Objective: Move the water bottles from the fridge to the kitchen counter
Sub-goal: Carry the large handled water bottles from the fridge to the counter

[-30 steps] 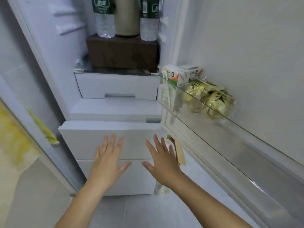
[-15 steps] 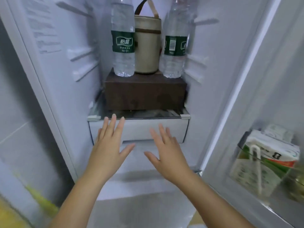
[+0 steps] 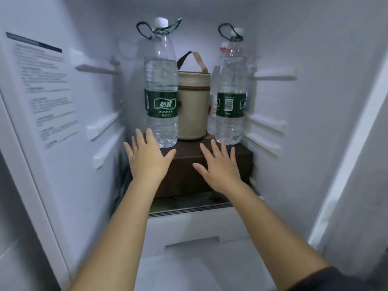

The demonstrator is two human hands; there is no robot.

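Fridge (image 3: 315, 49) interior now fills the frame, left bottle (image 3: 161, 101) and right bottle (image 3: 231, 97) upright on the box (image 3: 186, 164) at centre, and left hand (image 3: 148, 158) and right hand (image 3: 220, 166) have risen to just below them, fingers spread and empty, likely ready to grasp.

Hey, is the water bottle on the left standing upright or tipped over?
Upright. The left water bottle stands on its base on the brown box, white cap at the top.
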